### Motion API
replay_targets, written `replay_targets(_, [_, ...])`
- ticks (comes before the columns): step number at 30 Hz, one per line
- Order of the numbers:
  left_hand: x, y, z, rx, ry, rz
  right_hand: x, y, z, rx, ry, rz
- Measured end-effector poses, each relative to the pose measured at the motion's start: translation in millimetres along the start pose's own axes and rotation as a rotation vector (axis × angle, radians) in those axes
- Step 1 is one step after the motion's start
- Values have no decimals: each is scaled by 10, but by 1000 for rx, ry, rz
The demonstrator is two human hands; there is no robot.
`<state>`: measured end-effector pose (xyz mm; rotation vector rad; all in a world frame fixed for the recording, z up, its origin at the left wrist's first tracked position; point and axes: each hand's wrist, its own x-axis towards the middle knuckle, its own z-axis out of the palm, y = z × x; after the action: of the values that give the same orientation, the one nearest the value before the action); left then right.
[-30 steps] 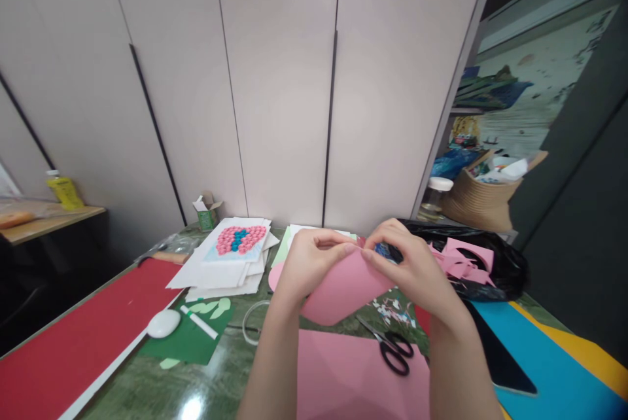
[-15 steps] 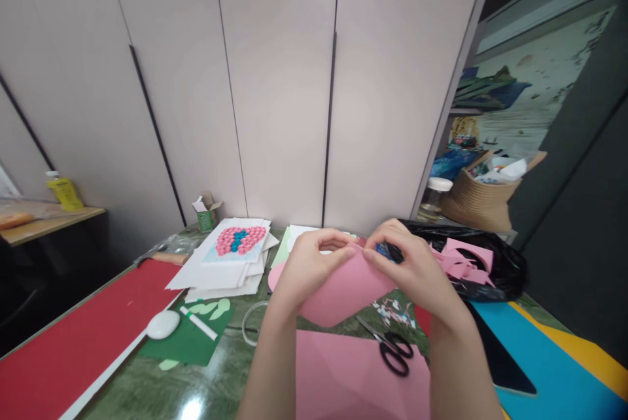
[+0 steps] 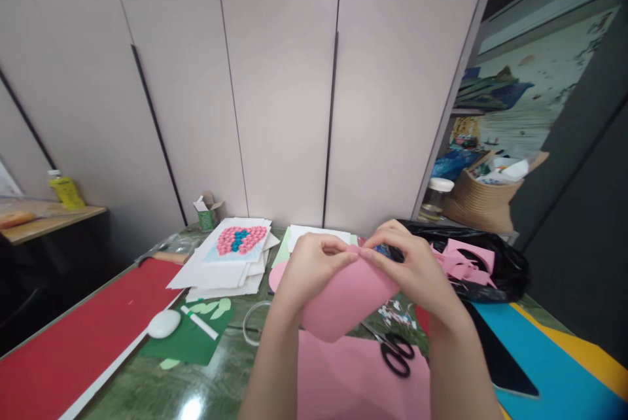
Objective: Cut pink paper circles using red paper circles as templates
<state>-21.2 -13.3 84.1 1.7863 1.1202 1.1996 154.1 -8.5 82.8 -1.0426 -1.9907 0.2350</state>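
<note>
Between my two hands hangs a piece of pink paper point(image 3: 338, 305), raised above the table and slightly curved. My left hand point(image 3: 316, 269) pinches its top edge between thumb and fingers. Close beside it, my right hand point(image 3: 405, 263) pinches the same edge, the fingertips of both hands nearly touching. Below lies a larger pink sheet point(image 3: 353, 381) on the green table. Black-handled scissors point(image 3: 396, 354) rest on that sheet's right part, blades pointing away. Small paper scraps point(image 3: 396, 315) are scattered behind the scissors.
Left are a white mouse point(image 3: 164, 324), a marker point(image 3: 199, 322) on dark green paper point(image 3: 171, 348), a red sheet point(image 3: 93, 335) and stacked papers with a pink-and-blue picture point(image 3: 240, 241). Right are a black bag point(image 3: 515, 273) with pink offcuts, a dark tablet-like slab point(image 3: 500, 354) and a blue sheet point(image 3: 544, 361).
The lower edge of the held pink paper has swung slightly down and nearer to me. My left fingertips have shifted a little along the top edge towards my right ones.
</note>
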Motion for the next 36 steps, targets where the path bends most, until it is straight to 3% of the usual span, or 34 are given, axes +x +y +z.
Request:
replay_targets(14, [34, -64, 44, 33, -38, 6, 41, 15, 28, -1, -53, 17])
replay_targets(21, [39, -90, 52, 19, 38, 21, 37, 37, 33, -1, -42, 70])
replay_targets(25, [68, -111, 1, -112, 188, -9, 50, 119, 8, 42, 82, 164])
replay_targets(29, [71, -118, -37, -272, 277, -20, 58, 188, 12, 304, 182, 215])
replay_targets(36, [43, -97, -48, -310, 272, 29, 48, 184, 35, 414, 274, 282])
